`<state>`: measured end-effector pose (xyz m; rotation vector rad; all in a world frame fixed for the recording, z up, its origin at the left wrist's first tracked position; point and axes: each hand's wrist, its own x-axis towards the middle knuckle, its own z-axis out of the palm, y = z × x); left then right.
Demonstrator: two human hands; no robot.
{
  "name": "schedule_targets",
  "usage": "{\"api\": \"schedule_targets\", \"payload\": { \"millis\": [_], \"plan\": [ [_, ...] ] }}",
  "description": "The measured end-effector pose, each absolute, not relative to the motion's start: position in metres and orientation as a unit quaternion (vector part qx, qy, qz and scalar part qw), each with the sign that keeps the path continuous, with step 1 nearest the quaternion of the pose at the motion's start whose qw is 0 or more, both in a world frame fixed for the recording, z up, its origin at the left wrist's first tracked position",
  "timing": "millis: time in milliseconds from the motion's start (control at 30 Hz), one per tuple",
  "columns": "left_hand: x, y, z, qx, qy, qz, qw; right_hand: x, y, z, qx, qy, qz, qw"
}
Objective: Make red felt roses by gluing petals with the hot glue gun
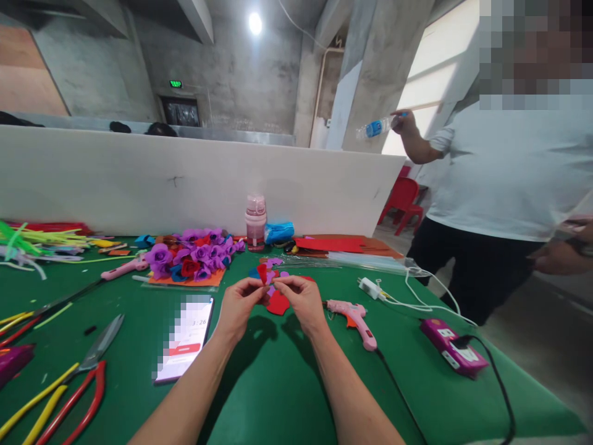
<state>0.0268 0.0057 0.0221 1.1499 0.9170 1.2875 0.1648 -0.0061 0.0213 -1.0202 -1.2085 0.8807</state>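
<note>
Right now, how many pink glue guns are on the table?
2. One glue gun lies right of the right hand, cord attached. The other lies left of the purple flowers. Clutter at far left could hide more.

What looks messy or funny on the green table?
Mostly tidy craft clutter. The green and yellow pipe cleaners sprawl in a loose tangle at the far left, and the pink glue gun lies tipped on its side beside the right hand.
</note>
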Motion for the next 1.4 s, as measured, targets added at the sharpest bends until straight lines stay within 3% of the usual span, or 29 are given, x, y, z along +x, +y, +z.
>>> {"api": "schedule_targets", "payload": {
  "millis": [500,767,1133,1400],
  "plan": [
    [0.03,0.006,0.021,0.473,0.393,0.542,0.573,0.165,-0.001,0.015,-0.463,-0.559,0.332,0.602],
    [0.03,0.005,0.021,0.478,0.38,0.537,0.582,0.162,-0.003,0.017,-0.439,-0.554,0.377,0.599],
    [0.032,0.005,0.016,0.485,0.358,0.556,0.572,0.154,-0.008,0.018,-0.415,-0.634,0.264,0.597],
    [0.038,0.002,0.017,0.484,0.39,0.573,0.534,0.153,-0.005,0.013,-0.42,-0.614,0.267,0.612]
  ]
}}
